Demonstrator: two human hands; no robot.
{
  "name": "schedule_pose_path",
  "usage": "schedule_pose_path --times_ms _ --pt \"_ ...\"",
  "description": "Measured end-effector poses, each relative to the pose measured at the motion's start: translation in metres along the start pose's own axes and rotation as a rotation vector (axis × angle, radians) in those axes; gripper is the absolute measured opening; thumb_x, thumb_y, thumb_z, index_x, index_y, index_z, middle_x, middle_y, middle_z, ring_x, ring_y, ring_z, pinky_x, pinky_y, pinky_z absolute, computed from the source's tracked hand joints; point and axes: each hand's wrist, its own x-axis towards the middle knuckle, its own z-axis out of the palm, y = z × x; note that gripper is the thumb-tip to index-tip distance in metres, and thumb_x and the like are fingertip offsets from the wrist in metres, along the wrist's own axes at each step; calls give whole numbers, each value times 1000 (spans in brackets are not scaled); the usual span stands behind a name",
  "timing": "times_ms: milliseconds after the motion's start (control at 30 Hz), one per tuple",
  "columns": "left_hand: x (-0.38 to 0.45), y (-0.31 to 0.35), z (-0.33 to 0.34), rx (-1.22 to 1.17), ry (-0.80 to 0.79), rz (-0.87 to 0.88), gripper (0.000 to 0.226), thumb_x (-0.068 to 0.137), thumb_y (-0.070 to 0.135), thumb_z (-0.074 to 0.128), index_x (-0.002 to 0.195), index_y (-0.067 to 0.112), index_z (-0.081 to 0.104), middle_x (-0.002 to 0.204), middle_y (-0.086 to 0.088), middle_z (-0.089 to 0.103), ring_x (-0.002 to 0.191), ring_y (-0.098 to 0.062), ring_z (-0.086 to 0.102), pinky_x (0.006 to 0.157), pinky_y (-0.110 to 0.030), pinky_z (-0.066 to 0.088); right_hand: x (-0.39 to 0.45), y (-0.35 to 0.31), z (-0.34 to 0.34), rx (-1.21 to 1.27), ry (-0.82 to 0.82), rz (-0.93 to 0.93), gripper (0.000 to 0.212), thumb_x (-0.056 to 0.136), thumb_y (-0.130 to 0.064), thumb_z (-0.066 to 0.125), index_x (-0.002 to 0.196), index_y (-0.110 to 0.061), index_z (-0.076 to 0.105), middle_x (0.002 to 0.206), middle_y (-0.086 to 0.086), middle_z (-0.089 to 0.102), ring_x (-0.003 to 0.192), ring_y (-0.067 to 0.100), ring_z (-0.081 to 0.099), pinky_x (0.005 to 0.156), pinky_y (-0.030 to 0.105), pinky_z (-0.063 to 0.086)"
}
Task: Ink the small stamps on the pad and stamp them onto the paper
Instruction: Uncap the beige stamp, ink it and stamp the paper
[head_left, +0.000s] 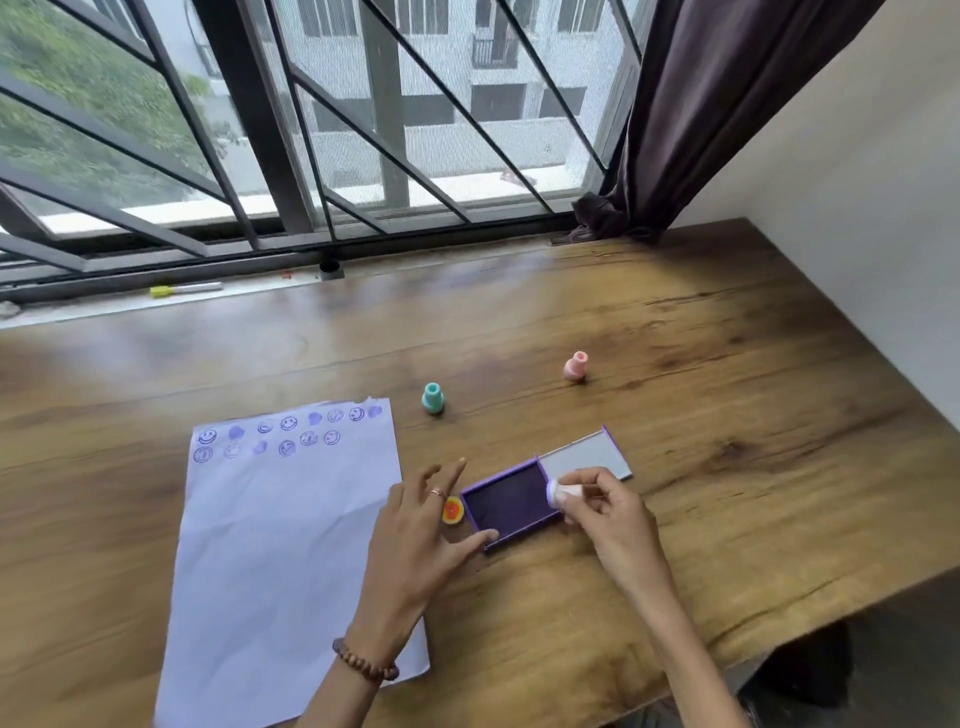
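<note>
The right hand pinches a small white stamp, tilted leftward, face just over the ink pad right edge; left hand fingers spread, thumb steadying the pad's near corner.

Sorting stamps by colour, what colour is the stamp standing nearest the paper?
Teal stamp, in the head view.

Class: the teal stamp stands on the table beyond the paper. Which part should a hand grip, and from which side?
Grip the teal stamp at its narrow waist, coming straight down from above. It stands upright with its wider base on the table, and nothing crowds it, so two fingertips likely fit around the waist.
</note>
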Motion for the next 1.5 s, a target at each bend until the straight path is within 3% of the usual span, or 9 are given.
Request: schedule_pose_path --times_ms 100,300,500,833,1067,1200,1267,1400,1500 --pt "0 -2 8 110 -45 6 93 54 77 48 134 31 41 139 -6 43 117 -27 46 93 -39 40 -3 3 5 -303 37 -162 8 78 -17 69 82 -23 66 81 -3 65 72 9 61 64 14 42" --pt "-2 -12 17 169 -37 43 78 58 71 48 125 31 51 132 -3 52 114 -18 43 85 -36 43 -6 6 15 -580 -64 -343 8 86 -19 59 92 -23 63 94 -8 63 82 13 61 71 30 47" --pt "-1 -14 18 158 -50 29 74 58 66 62 124 32 52 132 -2 52 114 -16 39 84 -35 42 -8 7 27 -771 -77 -537 17 79 -12 70 85 -24 59 78 -7 63 72 9 59 58 21 44" --pt "2 -14 20 122 -38 21 72 57 64 58 121 34 53 130 -3 54 112 -14 37 81 -33 35 -6 4 38 -902 -52 -475 23 73 -4 71 82 -21 58 72 -4 60 64 15 59 52 26 45" --pt "-1 -9 21 74 -38 78 76 67 61 59 133 29 41 147 -2 31 133 -17 26 95 -29 17 11 -27 41 -847 -94 -104 13 82 -16 58 91 -16 68 98 8 68 95 27 60 74 31 42" --pt "-2 -17 5 58 -96 154 97 63 74 44 143 27 16 154 -2 7 137 -16 13 103 -29 15 17 -48 41 -684 -166 62 9 68 -19 72 77 -17 71 82 6 70 86 23 63 66 27 41" --pt "-8 -32 -12 42 -43 181 90 69 72 42 142 30 9 152 0 9 135 -13 12 105 -26 11 11 -59 55 -554 -201 57 11 67 -22 77 75 -20 70 78 3 68 79 16 62 64 25 41" --pt "-20 -86 -54 133 102 76 80 79 74 28 140 22 24 148 -8 30 132 -19 23 104 -36 24 0 -79 113 -294 -226 -18 13 68 -20 77 77 -11 72 78 7 73 72 13 63 68 27 50" --pt "-25 -129 -81 174 92 22 90 74 81 21 142 21 23 150 -4 20 136 -19 14 107 -35 13 5 -86 156 -270 -146 -75 7 67 -15 73 74 -13 72 73 3 71 69 7 59 65 23 45"
